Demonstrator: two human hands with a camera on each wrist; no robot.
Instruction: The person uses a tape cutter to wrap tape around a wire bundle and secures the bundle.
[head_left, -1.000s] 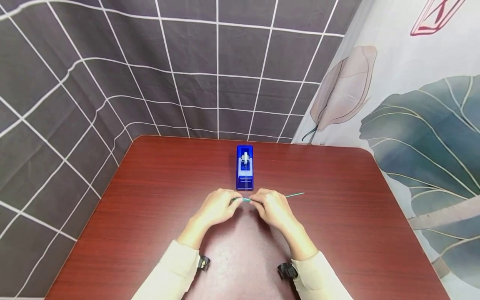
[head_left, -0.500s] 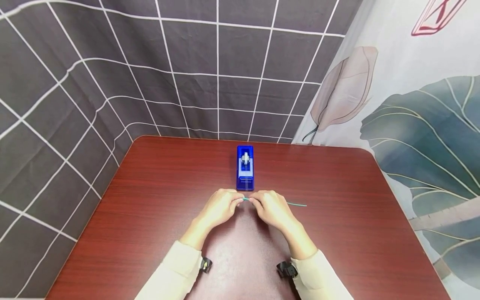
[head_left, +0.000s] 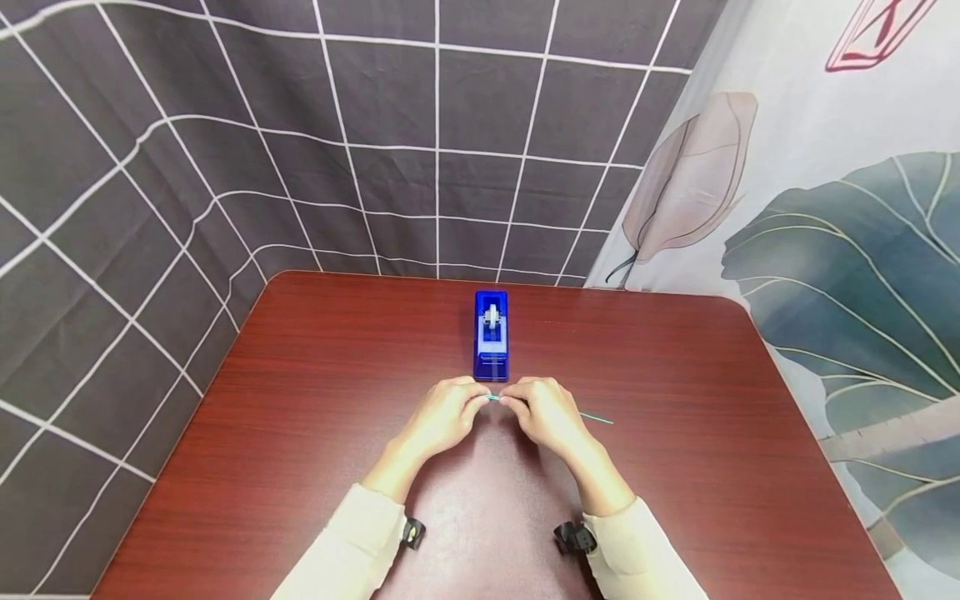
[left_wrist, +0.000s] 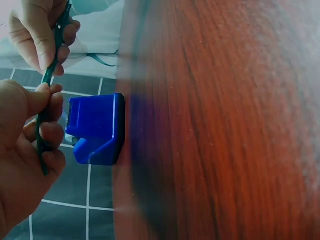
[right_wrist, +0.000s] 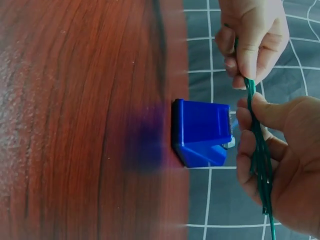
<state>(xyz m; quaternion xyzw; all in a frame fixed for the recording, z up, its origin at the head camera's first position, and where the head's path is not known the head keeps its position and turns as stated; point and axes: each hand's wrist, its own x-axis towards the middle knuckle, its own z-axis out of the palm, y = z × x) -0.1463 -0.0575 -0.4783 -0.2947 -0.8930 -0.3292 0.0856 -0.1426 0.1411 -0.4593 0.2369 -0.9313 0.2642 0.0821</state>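
A thin green wire (head_left: 592,416) is held between both hands above the red-brown table (head_left: 300,400). My left hand (head_left: 447,410) pinches one end of it (left_wrist: 44,120). My right hand (head_left: 542,410) pinches it close beside, and its free end sticks out to the right (right_wrist: 260,150). The fingertips of the two hands nearly meet just in front of a blue tape dispenser (head_left: 491,335), which also shows in the left wrist view (left_wrist: 97,129) and the right wrist view (right_wrist: 202,132).
A grey cloth with a white grid (head_left: 225,142) hangs behind and left of the table. A leaf-print curtain (head_left: 825,217) hangs on the right. Small black wrist cameras (head_left: 573,537) sit at both cuffs.
The wire's free end on the right has swung down from pointing up-right to pointing down-right. Both hands have shifted slightly toward the dispenser.
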